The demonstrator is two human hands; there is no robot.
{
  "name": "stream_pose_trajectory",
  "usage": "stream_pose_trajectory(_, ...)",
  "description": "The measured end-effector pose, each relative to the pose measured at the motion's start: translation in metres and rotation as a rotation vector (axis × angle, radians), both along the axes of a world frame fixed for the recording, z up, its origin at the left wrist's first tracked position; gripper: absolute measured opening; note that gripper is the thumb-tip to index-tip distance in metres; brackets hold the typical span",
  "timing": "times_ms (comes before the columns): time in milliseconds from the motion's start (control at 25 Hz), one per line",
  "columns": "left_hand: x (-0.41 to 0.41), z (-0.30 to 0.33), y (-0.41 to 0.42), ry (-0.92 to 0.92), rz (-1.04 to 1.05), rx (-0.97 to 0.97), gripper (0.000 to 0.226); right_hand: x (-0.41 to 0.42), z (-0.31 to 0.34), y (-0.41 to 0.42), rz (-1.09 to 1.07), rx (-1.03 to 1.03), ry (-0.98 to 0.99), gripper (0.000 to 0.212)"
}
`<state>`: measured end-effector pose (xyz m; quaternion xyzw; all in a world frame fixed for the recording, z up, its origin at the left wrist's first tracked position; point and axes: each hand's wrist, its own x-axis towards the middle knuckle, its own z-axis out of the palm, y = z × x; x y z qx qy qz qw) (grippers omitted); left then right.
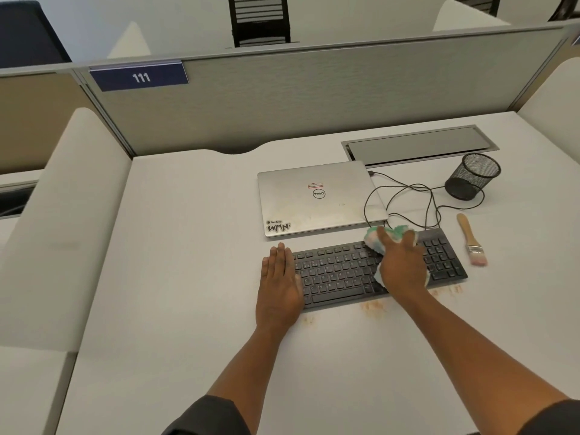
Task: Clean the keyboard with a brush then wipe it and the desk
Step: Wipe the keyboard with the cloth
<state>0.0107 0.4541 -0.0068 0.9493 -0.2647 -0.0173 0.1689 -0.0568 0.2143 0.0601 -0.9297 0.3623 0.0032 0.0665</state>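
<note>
A black keyboard lies on the white desk in front of a closed silver laptop. My right hand presses a white and green cloth flat onto the keyboard's right-middle keys, fingers spread. My left hand rests flat with straight fingers on the keyboard's left end and the desk beside it. A wooden-handled brush lies on the desk to the right of the keyboard, untouched. Orange-brown smudges mark the desk along the keyboard's front edge.
The laptop sits just behind the keyboard with a black cable looping off its right side. A black mesh cup stands at the back right, near a metal cable hatch. A grey partition closes the desk's far side.
</note>
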Motion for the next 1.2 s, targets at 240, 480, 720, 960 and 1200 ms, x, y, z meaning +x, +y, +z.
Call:
stream_pose_trajectory(240,0.001,0.0,0.0,-0.012,0.005,-0.023,0.069,0.032,0.001,0.074,0.241,0.038,-0.014,0.05)
stream_pose_trajectory(480,0.001,0.0,0.001,-0.014,-0.002,-0.041,0.068,0.011,-0.003,0.105,0.425,0.009,-0.014,0.054)
stream_pose_trajectory(720,0.002,0.001,0.001,-0.005,-0.006,-0.018,0.072,-0.015,-0.003,0.05,0.333,-0.052,0.005,0.046)
stream_pose_trajectory(960,0.001,0.001,0.001,-0.004,-0.004,-0.025,0.073,-0.011,0.0,-0.02,0.058,-0.072,0.03,0.045)
stream_pose_trajectory(1200,0.001,0.0,-0.001,-0.012,0.006,-0.033,0.072,-0.003,-0.009,0.056,0.168,0.041,-0.099,0.05)
